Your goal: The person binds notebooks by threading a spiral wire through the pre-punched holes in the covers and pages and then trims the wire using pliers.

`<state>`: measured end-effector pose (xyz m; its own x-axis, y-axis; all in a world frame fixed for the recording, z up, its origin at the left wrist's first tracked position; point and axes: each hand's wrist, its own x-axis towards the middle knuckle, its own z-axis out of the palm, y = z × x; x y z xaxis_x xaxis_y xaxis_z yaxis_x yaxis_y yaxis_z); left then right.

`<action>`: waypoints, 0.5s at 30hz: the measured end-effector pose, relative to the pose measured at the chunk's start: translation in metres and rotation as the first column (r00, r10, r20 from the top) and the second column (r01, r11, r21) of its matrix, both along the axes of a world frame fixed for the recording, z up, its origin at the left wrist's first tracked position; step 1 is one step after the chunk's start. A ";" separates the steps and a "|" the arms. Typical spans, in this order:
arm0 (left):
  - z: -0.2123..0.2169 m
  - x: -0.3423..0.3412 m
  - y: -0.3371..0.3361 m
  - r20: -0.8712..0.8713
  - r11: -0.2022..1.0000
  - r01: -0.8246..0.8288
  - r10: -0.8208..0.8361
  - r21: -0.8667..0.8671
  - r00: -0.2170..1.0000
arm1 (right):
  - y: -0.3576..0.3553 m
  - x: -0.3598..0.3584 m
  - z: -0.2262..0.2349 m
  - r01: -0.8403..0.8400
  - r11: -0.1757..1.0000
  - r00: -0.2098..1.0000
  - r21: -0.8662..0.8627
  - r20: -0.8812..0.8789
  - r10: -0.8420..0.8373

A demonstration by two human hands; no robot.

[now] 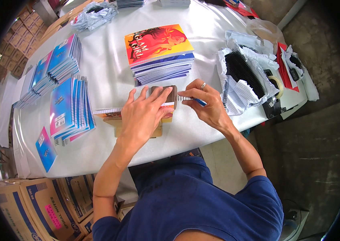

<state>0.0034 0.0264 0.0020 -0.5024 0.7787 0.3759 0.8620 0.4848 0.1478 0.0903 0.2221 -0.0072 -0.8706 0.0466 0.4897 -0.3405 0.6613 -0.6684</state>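
My left hand [141, 112] presses down on a notebook [109, 111] near the table's front edge, its fingers spread over the top and the thumb at the lower side. Under those fingertips lies a dark brown block [171, 96], at the notebook's right end. A spiral binding coil [184, 98] sticks out to the right of the block. My right hand [210, 105] is closed around a small blue thing [199, 102] at the coil's end; its kind is mostly hidden by the fingers. Below the notebook a tan piece [154, 131] shows partly.
Orange-and-yellow notebooks [160, 44] are stacked beyond my hands. Blue-and-pink spiral notebooks [67, 102] stand in piles at left, with one loose cover [46, 148]. Black coils [244, 72] lie in white wrapping at right, near a tape roll [276, 86]. Cartons [49, 205] sit below left.
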 end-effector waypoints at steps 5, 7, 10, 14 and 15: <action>0.006 0.001 0.000 0.061 0.999 -0.016 0.018 -0.040 0.998 | -0.001 -0.001 0.004 -0.150 0.984 0.988 -0.098 0.022 0.153; 0.004 0.001 0.000 0.058 0.999 -0.023 0.025 -0.039 0.998 | 0.005 0.001 0.007 -0.190 0.980 0.956 -0.059 0.216 0.198; 0.005 0.003 0.000 0.056 0.998 -0.037 0.040 -0.052 0.998 | -0.003 0.004 0.017 -0.135 0.990 0.969 -0.031 0.202 0.138; 0.008 0.006 0.004 0.123 0.998 0.035 -0.042 0.052 0.992 | 0.002 0.007 0.007 -0.143 0.975 0.985 0.167 0.119 0.124; 0.007 0.006 0.004 0.134 0.998 0.046 -0.053 0.051 0.990 | 0.003 0.007 0.005 -0.158 0.956 0.983 0.248 0.126 0.130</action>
